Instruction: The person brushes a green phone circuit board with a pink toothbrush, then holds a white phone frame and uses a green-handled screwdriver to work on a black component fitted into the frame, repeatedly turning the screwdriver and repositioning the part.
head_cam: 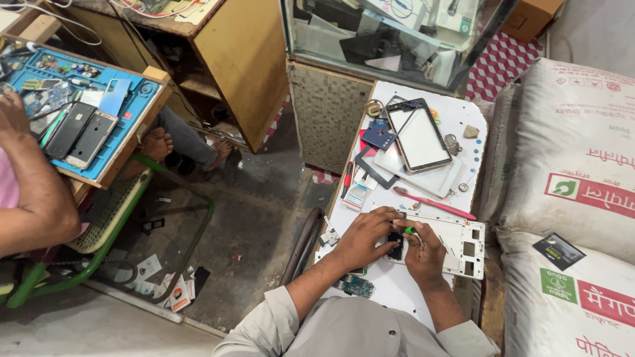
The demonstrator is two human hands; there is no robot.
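A white tablet frame point(456, 244) lies on a small white table point(466, 149) in front of me. My left hand point(367, 237) presses down on the frame's left end, fingers over a dark part point(395, 246). My right hand point(423, 252) grips a small green-tipped tool point(410, 230) held against the frame. A green circuit board point(357, 286) lies by my left forearm.
A tablet with a pale screen point(418, 135), a loose black bezel point(374, 168), a pink toothbrush point(433, 203) and a red pen point(347, 178) lie farther back. Big white sacks point(575, 172) crowd the right. Another person's arm point(33, 192) rests by a blue tray of phones point(126, 112) at left.
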